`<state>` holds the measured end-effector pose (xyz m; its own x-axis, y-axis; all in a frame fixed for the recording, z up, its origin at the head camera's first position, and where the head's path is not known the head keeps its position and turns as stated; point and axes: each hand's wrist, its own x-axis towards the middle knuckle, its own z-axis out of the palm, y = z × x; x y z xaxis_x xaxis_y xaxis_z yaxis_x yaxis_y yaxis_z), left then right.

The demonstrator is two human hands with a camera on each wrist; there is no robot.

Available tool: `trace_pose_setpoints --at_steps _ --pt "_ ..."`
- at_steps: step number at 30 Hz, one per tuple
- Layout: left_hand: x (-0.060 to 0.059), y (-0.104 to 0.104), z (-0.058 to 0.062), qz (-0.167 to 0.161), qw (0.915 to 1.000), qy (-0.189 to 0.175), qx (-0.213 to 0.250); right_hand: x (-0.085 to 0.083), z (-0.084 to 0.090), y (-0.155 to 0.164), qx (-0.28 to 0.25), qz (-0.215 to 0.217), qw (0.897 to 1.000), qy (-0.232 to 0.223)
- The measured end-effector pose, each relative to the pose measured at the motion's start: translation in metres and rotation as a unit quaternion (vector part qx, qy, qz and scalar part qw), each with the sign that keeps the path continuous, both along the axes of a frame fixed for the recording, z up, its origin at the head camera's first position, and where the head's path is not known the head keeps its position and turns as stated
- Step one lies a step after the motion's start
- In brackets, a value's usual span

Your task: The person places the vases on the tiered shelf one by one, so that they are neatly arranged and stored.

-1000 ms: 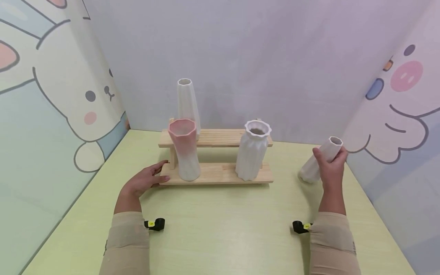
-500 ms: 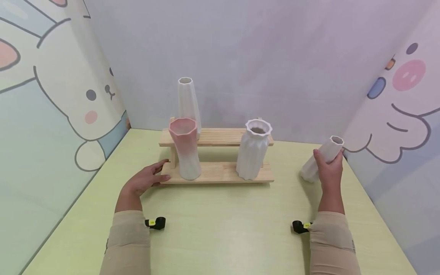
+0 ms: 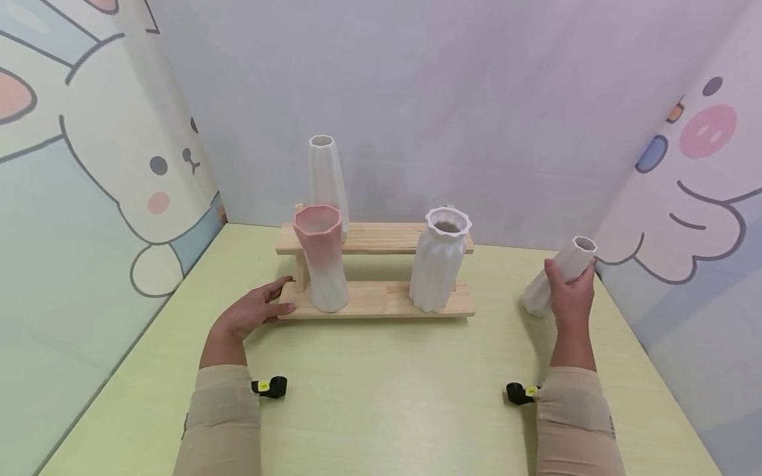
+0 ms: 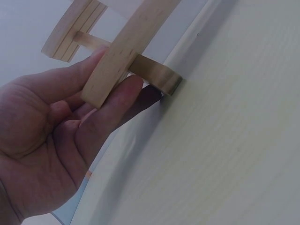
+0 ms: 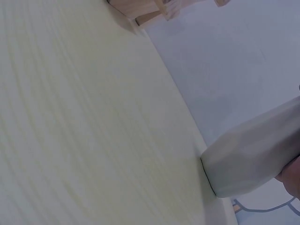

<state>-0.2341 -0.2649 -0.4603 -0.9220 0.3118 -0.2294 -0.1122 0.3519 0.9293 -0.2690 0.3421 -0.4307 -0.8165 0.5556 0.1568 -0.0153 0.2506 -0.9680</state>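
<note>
Gripping a slim white faceted vase [image 3: 556,276] near its neck, the right hand [image 3: 570,297] holds it tilted at the right side of the green table [image 3: 381,396], its base edge low against the tabletop and well apart from the wooden two-tier rack [image 3: 375,299]. The left hand [image 3: 253,312] lies with straight fingers against the left end of the rack's lower board, steadying it rather than clasping it. Held so high on a smooth, glazed body, the vase could, I judge, pivot or slip through the fingers and knock its base on the table. Carried toward the rack, it might clip the ribbed white vase [image 3: 439,268] on the lower board, which looks easy to topple. A nudge to the rack would also threaten the pink-topped vase [image 3: 320,258] and the tall white vase [image 3: 327,178] behind it.
</note>
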Motion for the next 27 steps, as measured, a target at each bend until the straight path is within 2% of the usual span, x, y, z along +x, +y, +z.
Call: trace_pose_setpoints --at_steps 6,13,19,27 --pt "0.001 0.001 0.001 0.009 1.0 -0.003 0.003 0.002 0.005 0.0 0.0 0.003 1.0 0.004" --pt "0.001 0.001 0.001 0.007 1.0 -0.003 0.005 0.005 0.016 -0.005 0.008 -0.007 0.999 0.03" --pt "0.003 0.001 0.002 0.005 1.0 -0.001 0.006 0.009 0.024 -0.009 0.006 0.006 0.999 0.051" --pt "0.002 0.002 0.003 0.003 1.0 0.0 0.004 0.015 0.036 -0.013 0.02 0.017 0.999 0.032"
